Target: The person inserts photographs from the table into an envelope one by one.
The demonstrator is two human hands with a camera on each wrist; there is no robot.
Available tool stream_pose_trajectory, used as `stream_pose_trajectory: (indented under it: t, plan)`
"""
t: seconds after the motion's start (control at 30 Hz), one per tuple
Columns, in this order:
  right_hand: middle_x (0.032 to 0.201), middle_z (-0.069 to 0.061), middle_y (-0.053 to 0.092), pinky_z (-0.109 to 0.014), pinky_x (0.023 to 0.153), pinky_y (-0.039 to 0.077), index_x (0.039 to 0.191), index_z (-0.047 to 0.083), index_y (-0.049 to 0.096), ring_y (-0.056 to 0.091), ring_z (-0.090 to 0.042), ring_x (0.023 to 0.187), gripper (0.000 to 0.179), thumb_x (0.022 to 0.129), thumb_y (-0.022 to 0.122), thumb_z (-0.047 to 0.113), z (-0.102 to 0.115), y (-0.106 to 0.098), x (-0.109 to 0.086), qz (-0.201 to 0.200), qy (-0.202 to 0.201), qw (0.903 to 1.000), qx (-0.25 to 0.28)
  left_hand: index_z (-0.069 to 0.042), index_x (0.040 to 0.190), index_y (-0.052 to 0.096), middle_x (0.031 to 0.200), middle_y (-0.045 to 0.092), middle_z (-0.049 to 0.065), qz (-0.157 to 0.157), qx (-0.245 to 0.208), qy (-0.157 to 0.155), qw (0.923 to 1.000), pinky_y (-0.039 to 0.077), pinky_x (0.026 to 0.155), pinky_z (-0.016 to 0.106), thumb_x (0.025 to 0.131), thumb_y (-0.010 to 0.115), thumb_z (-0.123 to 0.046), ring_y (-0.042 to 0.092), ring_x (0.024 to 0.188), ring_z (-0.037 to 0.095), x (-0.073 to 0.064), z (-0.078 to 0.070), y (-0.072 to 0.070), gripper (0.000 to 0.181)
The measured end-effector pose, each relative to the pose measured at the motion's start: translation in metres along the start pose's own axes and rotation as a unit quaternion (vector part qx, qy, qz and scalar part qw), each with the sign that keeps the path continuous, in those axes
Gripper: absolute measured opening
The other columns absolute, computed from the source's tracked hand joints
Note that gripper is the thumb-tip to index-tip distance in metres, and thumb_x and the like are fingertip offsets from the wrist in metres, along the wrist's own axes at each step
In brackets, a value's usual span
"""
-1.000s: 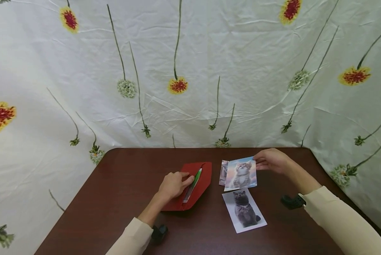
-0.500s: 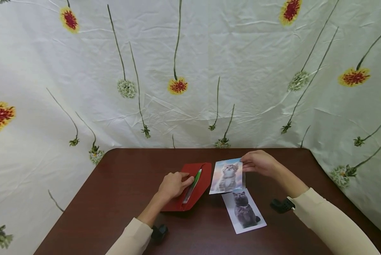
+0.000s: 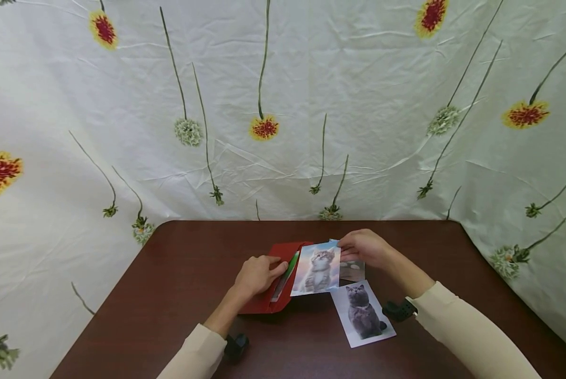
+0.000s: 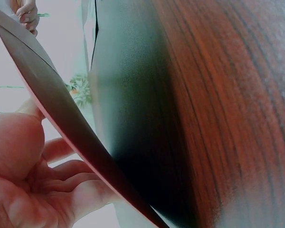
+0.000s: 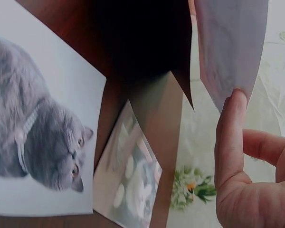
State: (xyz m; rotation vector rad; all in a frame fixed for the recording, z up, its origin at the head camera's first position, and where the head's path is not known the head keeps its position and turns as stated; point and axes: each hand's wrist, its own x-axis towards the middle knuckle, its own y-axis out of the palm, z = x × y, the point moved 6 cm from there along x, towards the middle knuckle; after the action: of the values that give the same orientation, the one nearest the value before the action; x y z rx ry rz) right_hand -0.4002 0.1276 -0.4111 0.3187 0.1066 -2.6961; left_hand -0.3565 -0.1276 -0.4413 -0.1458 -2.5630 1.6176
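Observation:
My left hand (image 3: 258,275) grips a red envelope (image 3: 259,304) that is tilted up off the table; the thumb is at its mouth. Inside the mouth shows a flat item with a green part (image 3: 292,263). Between thumb and fingers, my right hand (image 3: 364,248) pinches the top right corner of a kitten photo card (image 3: 316,271). That card hangs at the envelope's right side and covers part of the flap. In the right wrist view the fingers (image 5: 232,142) touch the card's pale back (image 5: 232,47). The left wrist view shows the envelope's edge (image 4: 80,133) against the left hand.
A grey cat photo card (image 3: 364,316) lies on the dark wooden table (image 3: 193,263), nearer me. Another photo card (image 3: 352,270) lies behind it, partly under the right hand. A flowered white cloth (image 3: 283,173) hangs beyond the table's far edge.
My right hand has carried the kitten card leftward, from above the other cards to the envelope's side. The card behind it is now more exposed. The left hand and envelope have stayed put.

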Motion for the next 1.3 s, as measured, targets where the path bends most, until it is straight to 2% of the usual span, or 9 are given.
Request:
stream_pose_trajectory:
  t: [0.23, 0.6, 0.83, 0.97, 1.3]
  plan:
    - [0.081, -0.006, 0.067, -0.026, 0.071, 0.061, 0.107, -0.013, 0.055, 0.070, -0.013, 0.070, 0.015, 0.099, 0.052, -0.001, -0.009, 0.013, 0.005, -0.003, 0.018, 0.9996, 0.019, -0.010, 0.134, 0.068, 0.119, 0.073, 0.018, -0.005, 0.006, 0.000, 1.0000, 0.058, 0.074, 0.041, 0.100, 0.058, -0.047, 0.068, 0.087, 0.027, 0.000, 0.000, 0.000, 0.051]
    - [0.079, -0.006, 0.070, -0.028, 0.073, 0.061, 0.122, -0.024, 0.054, 0.071, -0.012, 0.070, 0.033, 0.100, 0.052, 0.000, -0.021, 0.025, 0.011, 0.001, 0.010, 0.9989, 0.046, -0.010, 0.132, 0.070, 0.124, 0.071, 0.020, -0.016, 0.014, 0.011, 0.9997, 0.058, 0.081, 0.047, 0.100, 0.058, -0.047, 0.071, 0.096, 0.036, -0.001, 0.000, -0.001, 0.050]
    - [0.083, -0.007, 0.073, -0.029, 0.077, 0.061, 0.129, -0.025, 0.050, 0.073, -0.011, 0.073, 0.037, 0.102, 0.051, 0.001, -0.020, 0.032, 0.013, 0.002, 0.002, 0.9986, 0.054, -0.011, 0.132, 0.070, 0.124, 0.071, 0.020, -0.013, 0.016, 0.005, 0.9998, 0.058, 0.079, 0.045, 0.099, 0.059, -0.047, 0.070, 0.095, 0.033, -0.001, -0.001, -0.001, 0.050]
    - [0.086, -0.008, 0.073, -0.029, 0.077, 0.061, 0.132, -0.026, 0.046, 0.074, -0.011, 0.074, 0.040, 0.101, 0.050, -0.001, -0.019, 0.036, 0.013, 0.008, -0.004, 0.9979, 0.065, -0.012, 0.132, 0.070, 0.124, 0.071, 0.020, -0.013, 0.015, 0.004, 0.9998, 0.058, 0.081, 0.046, 0.098, 0.059, -0.047, 0.070, 0.098, 0.033, 0.000, 0.000, 0.000, 0.050]
    - [0.088, -0.010, 0.070, -0.029, 0.079, 0.061, 0.132, -0.025, 0.046, 0.074, -0.014, 0.076, 0.038, 0.102, 0.050, -0.002, -0.016, 0.044, 0.015, 0.018, 0.016, 0.9952, 0.095, -0.011, 0.132, 0.070, 0.124, 0.071, 0.019, -0.015, 0.009, 0.005, 0.9998, 0.056, 0.087, 0.048, 0.099, 0.058, -0.048, 0.070, 0.102, 0.033, 0.000, 0.000, 0.000, 0.051]
